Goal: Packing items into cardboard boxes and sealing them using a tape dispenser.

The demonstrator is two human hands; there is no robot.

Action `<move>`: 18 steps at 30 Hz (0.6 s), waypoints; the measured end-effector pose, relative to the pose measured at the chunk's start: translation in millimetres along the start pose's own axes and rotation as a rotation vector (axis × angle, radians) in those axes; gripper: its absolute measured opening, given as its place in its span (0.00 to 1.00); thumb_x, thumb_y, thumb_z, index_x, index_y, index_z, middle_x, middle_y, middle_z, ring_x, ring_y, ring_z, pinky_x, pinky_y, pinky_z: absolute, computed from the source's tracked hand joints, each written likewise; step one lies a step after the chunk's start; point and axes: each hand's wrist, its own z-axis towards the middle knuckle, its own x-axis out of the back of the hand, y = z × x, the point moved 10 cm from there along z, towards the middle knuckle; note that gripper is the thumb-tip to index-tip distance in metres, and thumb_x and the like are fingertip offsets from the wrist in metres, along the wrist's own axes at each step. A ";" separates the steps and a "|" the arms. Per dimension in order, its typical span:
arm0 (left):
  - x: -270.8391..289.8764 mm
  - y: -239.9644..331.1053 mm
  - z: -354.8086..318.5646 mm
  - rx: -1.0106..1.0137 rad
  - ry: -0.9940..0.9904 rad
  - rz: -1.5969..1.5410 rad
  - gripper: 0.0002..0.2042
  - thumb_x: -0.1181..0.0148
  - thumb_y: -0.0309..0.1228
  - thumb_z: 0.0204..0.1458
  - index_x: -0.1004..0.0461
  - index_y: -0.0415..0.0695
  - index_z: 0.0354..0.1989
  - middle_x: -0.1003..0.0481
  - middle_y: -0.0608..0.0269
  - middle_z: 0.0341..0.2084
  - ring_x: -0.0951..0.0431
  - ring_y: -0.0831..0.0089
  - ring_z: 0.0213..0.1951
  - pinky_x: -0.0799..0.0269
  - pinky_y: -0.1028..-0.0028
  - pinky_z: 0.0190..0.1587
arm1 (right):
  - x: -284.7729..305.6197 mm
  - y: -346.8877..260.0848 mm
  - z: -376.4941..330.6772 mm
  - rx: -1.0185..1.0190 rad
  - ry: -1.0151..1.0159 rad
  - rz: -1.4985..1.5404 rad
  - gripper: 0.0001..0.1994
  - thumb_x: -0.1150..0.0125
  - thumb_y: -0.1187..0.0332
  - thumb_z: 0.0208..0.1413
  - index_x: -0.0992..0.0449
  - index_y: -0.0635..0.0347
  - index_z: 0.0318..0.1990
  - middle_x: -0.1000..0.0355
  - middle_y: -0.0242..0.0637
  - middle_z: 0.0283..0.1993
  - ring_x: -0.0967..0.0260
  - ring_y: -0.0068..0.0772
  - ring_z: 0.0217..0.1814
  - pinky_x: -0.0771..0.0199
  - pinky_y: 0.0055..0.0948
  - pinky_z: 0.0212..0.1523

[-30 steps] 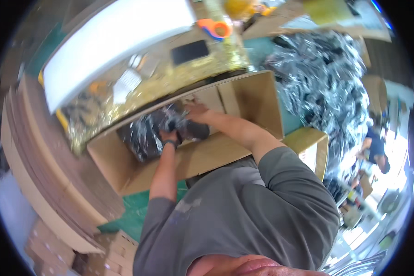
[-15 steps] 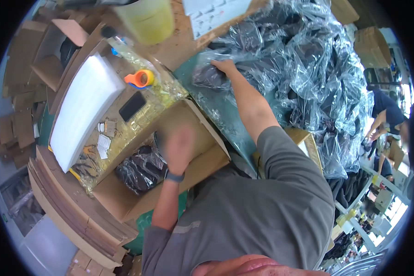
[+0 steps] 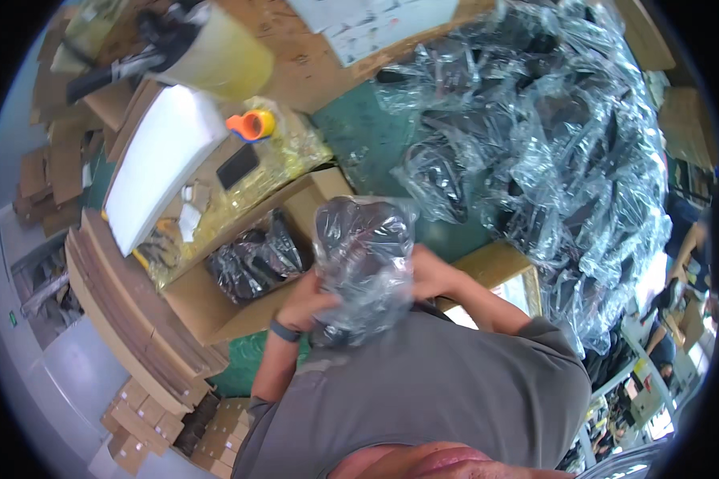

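A dark, rounded item in a clear plastic bag [image 3: 365,251] is held up in front of my chest, between both hands. What kind of item it is I cannot tell through the plastic. My left hand [image 3: 305,302] grips the bag's left side, with a dark band on the wrist. On its right side my right hand [image 3: 428,273] closes round the edge, fingers partly hidden behind the bag. An open cardboard box [image 3: 193,318] lies left of the bag, with similar bagged dark items [image 3: 257,257] inside.
Bagged dark items are piled [image 3: 551,152] across the green table [image 3: 363,132] to the right. Beyond the box are a phone [image 3: 238,166], an orange tape dispenser [image 3: 252,125] and white foam [image 3: 164,164]. A yellowish bucket [image 3: 232,60] stands behind; flat cardboard [image 3: 128,311] leans left.
My right hand has drawn back from the pile with a bagged item. My left hand has come out from over the box and now grips that bag too.
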 end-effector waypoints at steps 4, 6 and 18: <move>7.7 -38.4 -37.4 0.041 -0.091 -0.618 0.40 0.32 0.29 0.46 0.39 0.37 0.72 0.28 0.49 0.63 0.24 0.59 0.60 0.28 0.59 0.64 | 140.8 140.2 -114.5 -0.466 1.136 -0.186 0.18 0.29 0.66 0.56 0.23 0.70 0.49 0.22 0.48 0.46 0.24 0.45 0.45 0.25 0.39 0.49; 19.7 -37.5 -48.6 0.044 -0.168 -0.815 0.41 0.32 0.32 0.48 0.41 0.36 0.73 0.28 0.46 0.63 0.23 0.57 0.58 0.27 0.57 0.62 | 155.3 180.2 -126.1 -0.800 0.953 -1.039 0.51 0.19 0.53 0.43 0.41 0.70 0.70 0.33 0.67 0.63 0.33 0.66 0.64 0.31 0.52 0.63; 283.1 -260.1 120.6 0.202 0.130 0.000 0.31 0.28 0.27 0.45 0.29 0.34 0.60 0.21 0.55 0.49 0.22 0.68 0.49 0.22 0.63 0.47 | 52.9 74.3 -41.2 -0.653 0.738 -0.744 0.45 0.20 0.63 0.49 0.42 0.76 0.68 0.34 0.55 0.64 0.38 0.46 0.68 0.44 0.39 0.73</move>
